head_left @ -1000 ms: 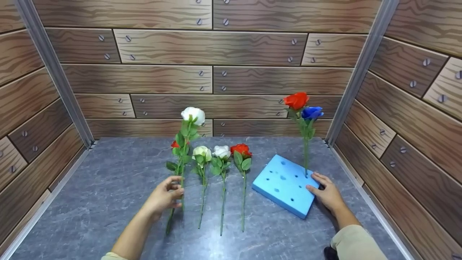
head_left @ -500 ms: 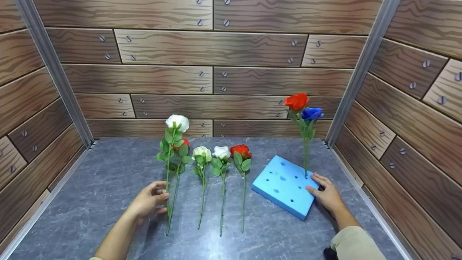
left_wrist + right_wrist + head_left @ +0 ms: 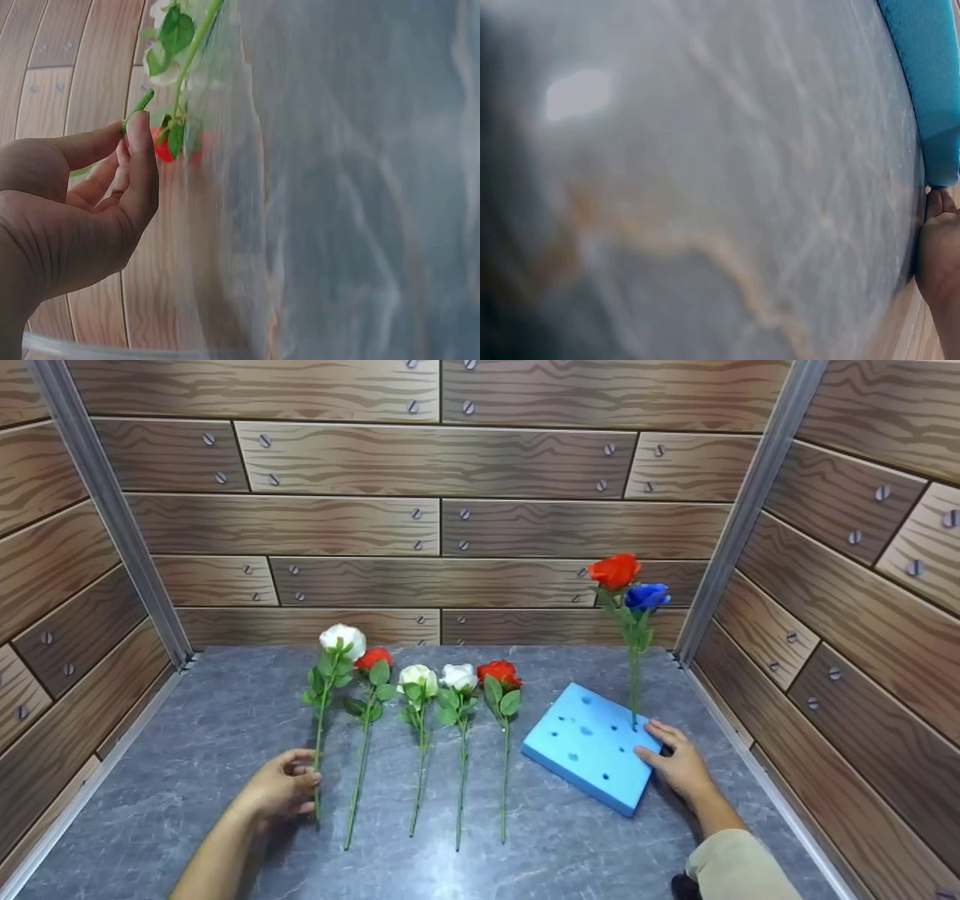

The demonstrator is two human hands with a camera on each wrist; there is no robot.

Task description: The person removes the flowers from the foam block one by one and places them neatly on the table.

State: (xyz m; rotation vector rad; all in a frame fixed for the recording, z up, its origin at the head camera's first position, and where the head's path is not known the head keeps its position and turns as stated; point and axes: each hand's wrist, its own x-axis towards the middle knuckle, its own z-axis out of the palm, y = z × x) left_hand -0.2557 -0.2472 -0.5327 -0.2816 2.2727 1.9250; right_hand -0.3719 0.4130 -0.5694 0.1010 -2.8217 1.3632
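My left hand (image 3: pixel 279 786) pinches the lower stem of a white artificial rose (image 3: pixel 343 643) between thumb and fingers, at the left of the row of roses. In the left wrist view the green stem end (image 3: pixel 139 110) sticks out past the thumb. At the right, my right hand (image 3: pixel 684 761) holds the corner of a blue foam block (image 3: pixel 581 742) with holes, its thumb on the top face. A red rose (image 3: pixel 615 571) and a blue rose (image 3: pixel 647 597) stand upright in the block near that hand. The right wrist view shows only the block's side (image 3: pixel 934 82) and part of the hand.
Beside the held rose lie a red rose (image 3: pixel 373 660), a cream rose (image 3: pixel 417 681), a white rose (image 3: pixel 459 677) and another red rose (image 3: pixel 501 673), stems toward me. Wood-patterned walls (image 3: pixel 360 525) enclose the grey marbled table (image 3: pixel 180 765).
My left hand has carried the white rose left and lowered it, from over the left red rose to beside it. My right hand and the foam block have stayed put.
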